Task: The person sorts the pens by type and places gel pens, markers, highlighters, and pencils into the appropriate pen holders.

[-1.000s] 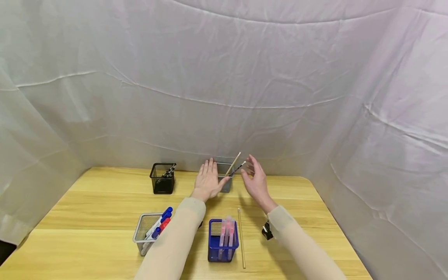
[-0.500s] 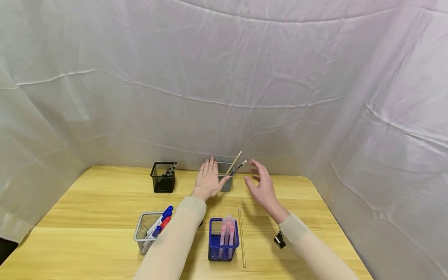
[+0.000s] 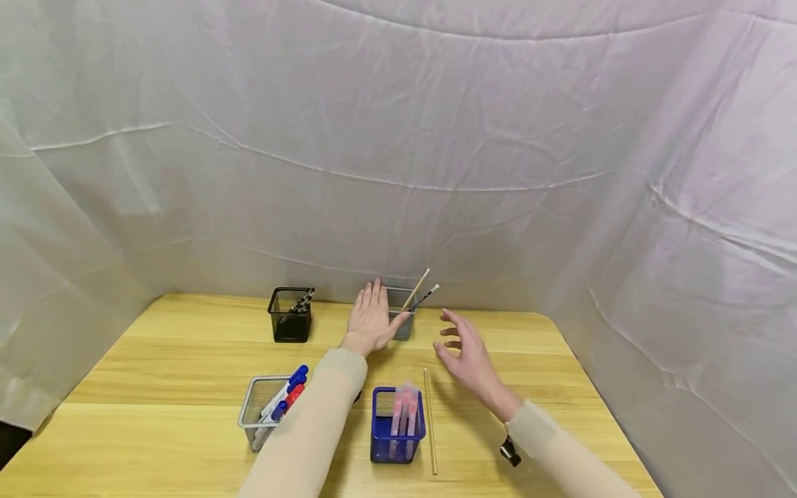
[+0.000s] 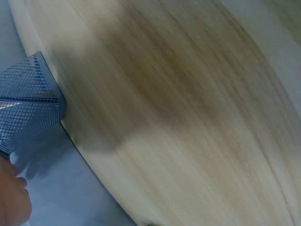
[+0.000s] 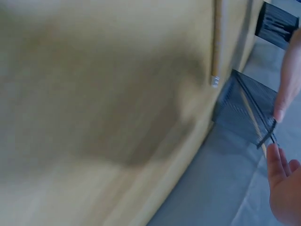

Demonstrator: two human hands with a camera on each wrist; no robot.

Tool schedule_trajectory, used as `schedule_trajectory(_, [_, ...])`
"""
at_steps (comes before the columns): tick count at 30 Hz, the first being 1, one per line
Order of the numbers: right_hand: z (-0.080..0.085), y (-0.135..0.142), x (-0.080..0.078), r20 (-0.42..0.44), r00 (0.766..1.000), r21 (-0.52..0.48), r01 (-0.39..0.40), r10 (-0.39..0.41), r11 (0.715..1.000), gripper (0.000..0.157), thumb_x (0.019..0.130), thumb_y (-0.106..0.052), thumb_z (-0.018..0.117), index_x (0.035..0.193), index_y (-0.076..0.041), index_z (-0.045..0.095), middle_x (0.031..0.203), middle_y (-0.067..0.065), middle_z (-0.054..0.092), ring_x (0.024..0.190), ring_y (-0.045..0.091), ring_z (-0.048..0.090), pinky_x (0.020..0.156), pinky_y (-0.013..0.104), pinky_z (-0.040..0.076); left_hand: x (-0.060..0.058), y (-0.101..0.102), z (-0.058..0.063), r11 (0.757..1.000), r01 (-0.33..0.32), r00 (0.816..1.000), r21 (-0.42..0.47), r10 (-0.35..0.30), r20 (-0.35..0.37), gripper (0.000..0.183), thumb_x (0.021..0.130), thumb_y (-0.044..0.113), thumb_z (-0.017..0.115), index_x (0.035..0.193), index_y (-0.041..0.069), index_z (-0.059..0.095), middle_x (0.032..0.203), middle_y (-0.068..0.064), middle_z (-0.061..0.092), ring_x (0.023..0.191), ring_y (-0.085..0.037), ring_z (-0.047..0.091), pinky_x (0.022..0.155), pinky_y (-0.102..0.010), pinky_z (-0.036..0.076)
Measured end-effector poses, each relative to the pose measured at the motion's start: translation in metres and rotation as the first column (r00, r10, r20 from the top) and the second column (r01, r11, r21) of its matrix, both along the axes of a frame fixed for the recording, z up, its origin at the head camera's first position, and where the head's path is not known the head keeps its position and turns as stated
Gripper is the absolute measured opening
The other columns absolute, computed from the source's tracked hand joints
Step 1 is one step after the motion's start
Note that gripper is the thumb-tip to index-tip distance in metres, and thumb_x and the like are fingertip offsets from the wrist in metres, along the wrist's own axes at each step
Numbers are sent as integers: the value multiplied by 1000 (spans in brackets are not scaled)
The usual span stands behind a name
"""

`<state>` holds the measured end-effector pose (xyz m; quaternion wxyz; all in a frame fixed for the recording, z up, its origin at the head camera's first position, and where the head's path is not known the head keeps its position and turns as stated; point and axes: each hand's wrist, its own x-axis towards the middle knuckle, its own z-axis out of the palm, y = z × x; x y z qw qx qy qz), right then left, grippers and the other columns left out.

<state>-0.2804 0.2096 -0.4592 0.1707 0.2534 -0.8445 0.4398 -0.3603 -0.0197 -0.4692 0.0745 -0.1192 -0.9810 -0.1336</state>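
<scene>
At the back of the table stands a grey mesh pen holder (image 3: 401, 330) with a tan pencil (image 3: 416, 289) and a dark patterned pencil (image 3: 426, 296) leaning out to the right. My left hand (image 3: 371, 324) lies along its left side, fingers straight and thumb reaching across its front near the rim. Beyond the fingers, contact with the far side is hidden. My right hand (image 3: 468, 354) hovers over the table, right of the holder and apart from it, with loosely bent fingers and nothing in them. The right wrist view also shows the holder (image 5: 244, 113) beyond the right fingers.
Nearer me, a tan pencil (image 3: 431, 429) lies beside a blue mesh holder (image 3: 382, 449) of pink pens. A silver mesh holder (image 3: 249, 404) with blue and red markers stands left. A black mesh holder (image 3: 290, 330) is back left. Grey cloth (image 3: 398, 138) hangs behind.
My right hand has moved away from the grey holder, rightward and back toward me. The left hand and the holder have stayed in place.
</scene>
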Motion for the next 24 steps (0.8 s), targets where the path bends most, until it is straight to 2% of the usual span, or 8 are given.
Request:
schedule_trajectory(5, [-12,1,8,52,998,43,-29,27,999,72,87,10,75,151,4,42,140,23,53,109,39,66,88,36,63,1,0,1,1000,-4,1000,16,3,9,92,106,66,33,164,-4,18,173,-21,10,160,-36,9,131,-45,7])
schedule_trajectory(12, [-24,1,16,149,989,135,-36,16,990,69,87,5,77,148,5,45,136,21,55,103,30,66,86,33,63,0,-1,0,1000,-6,1000,11,6,15,92,106,66,31,164,-4,15,173,-20,7,160,-35,7,131,-44,4])
schedule_trajectory(18, [-29,1,20,203,979,274,-55,-2,960,68,87,-2,80,146,4,48,132,19,58,96,22,65,81,28,61,-1,-1,-2,1000,-10,1000,4,10,12,93,106,67,30,164,-4,14,173,-20,7,160,-35,7,131,-45,6])
schedule_trajectory(24, [-31,0,22,251,968,325,-96,12,941,70,84,0,80,145,8,48,131,20,58,90,19,63,76,30,60,-2,0,-2,1000,-12,1000,0,12,12,94,106,68,30,164,-4,14,173,-20,6,160,-35,7,131,-45,7])
